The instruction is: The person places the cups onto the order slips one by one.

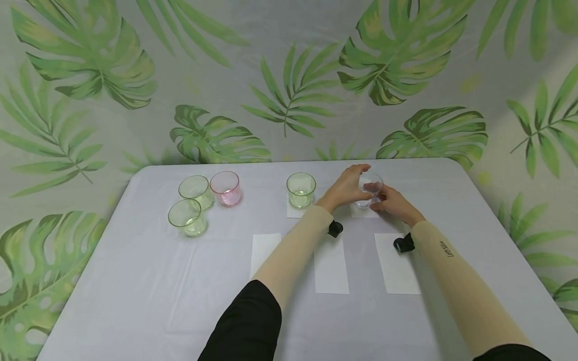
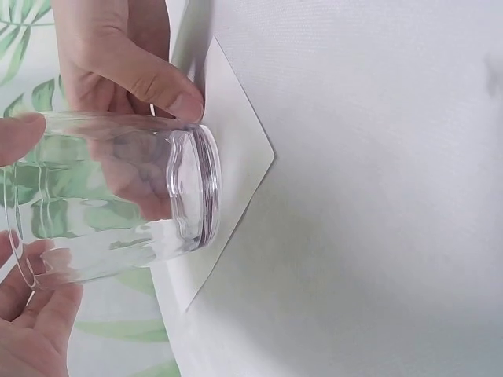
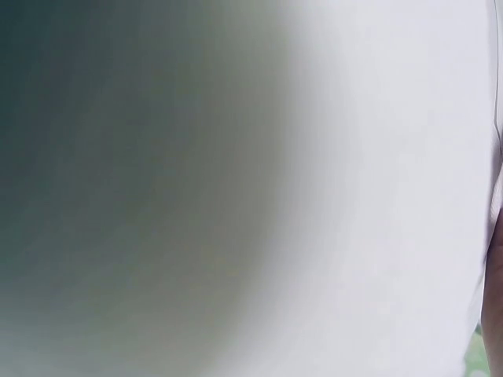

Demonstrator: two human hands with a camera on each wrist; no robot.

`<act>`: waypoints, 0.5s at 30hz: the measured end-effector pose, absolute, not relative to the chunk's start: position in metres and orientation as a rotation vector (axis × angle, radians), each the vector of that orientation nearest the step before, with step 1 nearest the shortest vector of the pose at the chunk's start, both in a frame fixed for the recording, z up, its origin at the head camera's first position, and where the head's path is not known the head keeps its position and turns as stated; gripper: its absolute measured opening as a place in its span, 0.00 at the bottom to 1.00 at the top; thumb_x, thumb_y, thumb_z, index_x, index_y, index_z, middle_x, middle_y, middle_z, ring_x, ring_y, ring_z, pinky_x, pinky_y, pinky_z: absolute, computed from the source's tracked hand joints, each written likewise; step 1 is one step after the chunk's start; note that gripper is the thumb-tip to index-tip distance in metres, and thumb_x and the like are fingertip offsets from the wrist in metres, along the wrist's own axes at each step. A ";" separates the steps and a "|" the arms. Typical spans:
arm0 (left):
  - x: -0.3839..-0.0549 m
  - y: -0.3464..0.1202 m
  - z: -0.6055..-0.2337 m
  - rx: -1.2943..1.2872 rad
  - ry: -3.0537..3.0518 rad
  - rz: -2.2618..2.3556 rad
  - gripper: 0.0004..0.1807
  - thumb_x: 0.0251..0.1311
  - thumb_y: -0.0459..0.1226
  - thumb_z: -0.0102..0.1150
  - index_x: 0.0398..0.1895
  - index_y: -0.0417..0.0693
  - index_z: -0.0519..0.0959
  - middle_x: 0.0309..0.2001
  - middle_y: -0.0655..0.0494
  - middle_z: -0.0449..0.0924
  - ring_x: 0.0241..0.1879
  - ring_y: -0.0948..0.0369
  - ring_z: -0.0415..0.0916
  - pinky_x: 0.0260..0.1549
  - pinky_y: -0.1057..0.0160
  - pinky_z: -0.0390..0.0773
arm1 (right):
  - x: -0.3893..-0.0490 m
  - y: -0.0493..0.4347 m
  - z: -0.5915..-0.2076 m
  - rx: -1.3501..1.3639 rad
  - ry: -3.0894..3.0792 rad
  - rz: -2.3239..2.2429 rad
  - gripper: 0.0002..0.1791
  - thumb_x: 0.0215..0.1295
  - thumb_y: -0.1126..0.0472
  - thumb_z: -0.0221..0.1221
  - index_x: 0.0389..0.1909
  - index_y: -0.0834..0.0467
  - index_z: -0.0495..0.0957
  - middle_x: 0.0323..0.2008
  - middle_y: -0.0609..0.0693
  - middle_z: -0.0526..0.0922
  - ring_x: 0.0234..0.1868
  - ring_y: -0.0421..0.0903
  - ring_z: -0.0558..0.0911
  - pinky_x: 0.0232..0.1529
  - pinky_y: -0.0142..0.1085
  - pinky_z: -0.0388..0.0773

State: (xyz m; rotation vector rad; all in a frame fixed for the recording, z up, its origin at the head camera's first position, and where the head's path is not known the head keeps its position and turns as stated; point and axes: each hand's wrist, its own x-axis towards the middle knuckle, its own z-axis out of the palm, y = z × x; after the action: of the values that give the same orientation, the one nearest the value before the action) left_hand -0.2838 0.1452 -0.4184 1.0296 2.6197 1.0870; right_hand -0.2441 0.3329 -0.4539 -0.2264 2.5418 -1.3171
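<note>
A clear glass [image 1: 370, 190] stands at the back right, its base over a white paper [image 1: 365, 212]. My left hand [image 1: 345, 189] grips it near the rim, thumb on one side and fingers on the other. Lower down, my right hand [image 1: 397, 204] holds the glass from the right, its thumb [image 2: 177, 102] close to the base and its fingers behind the wall in the left wrist view. Only a sliver of the right hand [image 3: 494, 298] shows at the edge of the right wrist view, which is mostly blurred white.
A green glass [image 1: 301, 190] stands on another paper to the left. Two green glasses [image 1: 188, 218] and a pink glass [image 1: 227, 189] cluster further left. White papers [image 1: 331, 265] lie in a nearer row, one partly under the left forearm. Leaf-print cloth hangs behind the table [image 1: 135, 281].
</note>
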 end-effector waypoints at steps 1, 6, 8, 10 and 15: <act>-0.284 0.146 -0.419 1.026 2.625 1.081 0.42 0.54 0.42 0.69 0.70 0.44 0.60 0.65 0.52 0.66 0.64 0.59 0.61 0.61 0.72 0.60 | -0.244 0.333 -0.454 -0.234 2.543 -1.318 0.33 0.62 0.71 0.58 0.68 0.67 0.61 0.69 0.66 0.58 0.70 0.63 0.53 0.68 0.56 0.50; -0.285 0.148 -0.421 1.019 2.645 1.063 0.43 0.54 0.43 0.69 0.71 0.45 0.60 0.65 0.53 0.65 0.65 0.60 0.60 0.61 0.72 0.60 | -0.244 0.334 -0.454 -0.245 2.544 -1.325 0.32 0.61 0.71 0.58 0.68 0.67 0.61 0.68 0.65 0.59 0.69 0.63 0.55 0.68 0.57 0.50; -0.284 0.148 -0.421 1.024 2.645 1.051 0.43 0.54 0.43 0.69 0.71 0.46 0.59 0.66 0.53 0.63 0.66 0.60 0.58 0.62 0.72 0.59 | -0.244 0.334 -0.454 -0.242 2.537 -1.337 0.32 0.62 0.71 0.58 0.68 0.67 0.61 0.68 0.65 0.59 0.69 0.63 0.55 0.68 0.57 0.50; -0.283 0.148 -0.421 1.033 2.641 1.039 0.43 0.55 0.43 0.69 0.71 0.45 0.59 0.67 0.52 0.62 0.67 0.60 0.57 0.62 0.72 0.58 | -0.245 0.334 -0.455 -0.242 2.529 -1.346 0.33 0.62 0.71 0.58 0.68 0.67 0.60 0.68 0.65 0.59 0.69 0.63 0.55 0.68 0.57 0.50; -0.282 0.147 -0.421 1.059 2.629 1.030 0.42 0.56 0.43 0.68 0.71 0.46 0.58 0.68 0.50 0.59 0.67 0.58 0.56 0.62 0.70 0.59 | -0.245 0.334 -0.456 -0.235 2.512 -1.369 0.34 0.61 0.71 0.59 0.69 0.67 0.59 0.69 0.64 0.59 0.70 0.62 0.55 0.68 0.56 0.49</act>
State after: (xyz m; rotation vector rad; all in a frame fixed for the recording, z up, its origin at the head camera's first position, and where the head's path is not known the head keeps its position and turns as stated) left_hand -0.2816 0.1472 -0.4210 1.0592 2.6295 1.0303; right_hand -0.2454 0.3343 -0.4557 -0.2348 2.5117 -1.3692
